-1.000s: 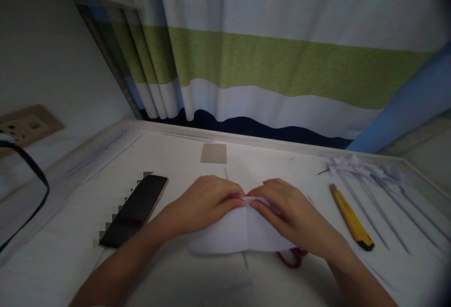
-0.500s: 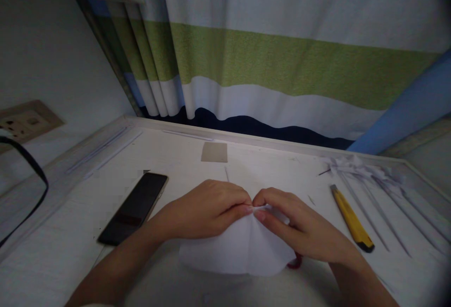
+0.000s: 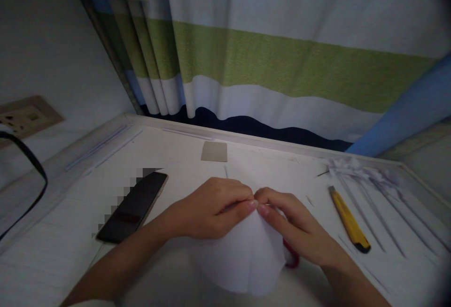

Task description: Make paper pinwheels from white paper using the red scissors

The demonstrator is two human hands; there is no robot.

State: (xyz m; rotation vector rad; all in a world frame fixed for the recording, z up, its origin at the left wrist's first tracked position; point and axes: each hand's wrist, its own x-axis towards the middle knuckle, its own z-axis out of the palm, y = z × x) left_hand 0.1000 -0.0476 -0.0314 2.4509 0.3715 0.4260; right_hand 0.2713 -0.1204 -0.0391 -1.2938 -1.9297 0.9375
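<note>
Paper (image 3: 237,262) btwn L fingers (image 3: 241,211) & R fingers (image 3: 276,218)

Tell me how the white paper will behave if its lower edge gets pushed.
The paper is likely floppy, since it bows and flares below the left hand and right hand. It probably feels light, as only a pinch at the top seems to hold it. It should crease easily: a line already runs down it.

Matt, smooth paper sheet (image 3: 239,262)
</note>
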